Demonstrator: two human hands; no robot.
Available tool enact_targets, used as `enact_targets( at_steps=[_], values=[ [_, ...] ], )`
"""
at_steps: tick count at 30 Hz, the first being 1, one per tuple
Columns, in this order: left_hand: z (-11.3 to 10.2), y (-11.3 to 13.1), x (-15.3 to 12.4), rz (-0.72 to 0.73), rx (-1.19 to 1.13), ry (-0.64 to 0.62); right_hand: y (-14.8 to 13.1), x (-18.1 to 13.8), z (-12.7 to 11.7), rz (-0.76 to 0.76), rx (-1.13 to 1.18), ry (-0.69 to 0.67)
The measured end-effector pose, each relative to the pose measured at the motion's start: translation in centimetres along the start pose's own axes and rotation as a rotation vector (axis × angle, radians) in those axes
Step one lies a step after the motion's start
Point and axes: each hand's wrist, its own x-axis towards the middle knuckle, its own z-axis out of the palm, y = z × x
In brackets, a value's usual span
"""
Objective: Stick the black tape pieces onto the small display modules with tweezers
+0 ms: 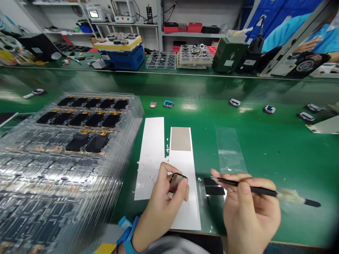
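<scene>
Tightly, left hand point(161, 204) pinches part point(177, 182), right hand point(250, 211) tool point(254, 190).

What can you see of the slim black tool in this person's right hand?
The slim black tool looks like a long, thin stick with a matte finish, though its material is hard to tell. It narrows to a fine point at one end. Toward the other end, a fluffy whitish wad wraps the shaft, followed by a short black end. The right hand grips it like a pen, slanted above the green bench, with the point aimed left.
</scene>
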Motion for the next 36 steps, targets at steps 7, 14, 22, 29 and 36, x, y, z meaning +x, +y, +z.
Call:
enact_targets(
  at_steps=[7,14,22,29,36],
  values=[
    [-0.3,-0.1,-0.2,0.003,0.126,-0.173,-0.4,0.8,-4.2,0.027,-0.28,0.096],
    [0.2,0.6,-0.1,-0.017,0.496,-0.348,-1.0,-0.4,-7.3,0.145,-0.558,-0.155],
    [0.8,0.0,0.2,-0.017,0.767,-0.443,-0.2,-2.3,-7.6,0.201,-0.579,-0.297],
    [0.8,-0.2,0.2,0.001,0.794,-0.527,-0.3,-2.0,-8.2,0.227,-0.546,-0.342],
    [0.8,-0.3,0.2,-0.01,0.816,-0.539,-0.4,-1.8,-7.9,0.225,-0.521,-0.349]
  ],
)
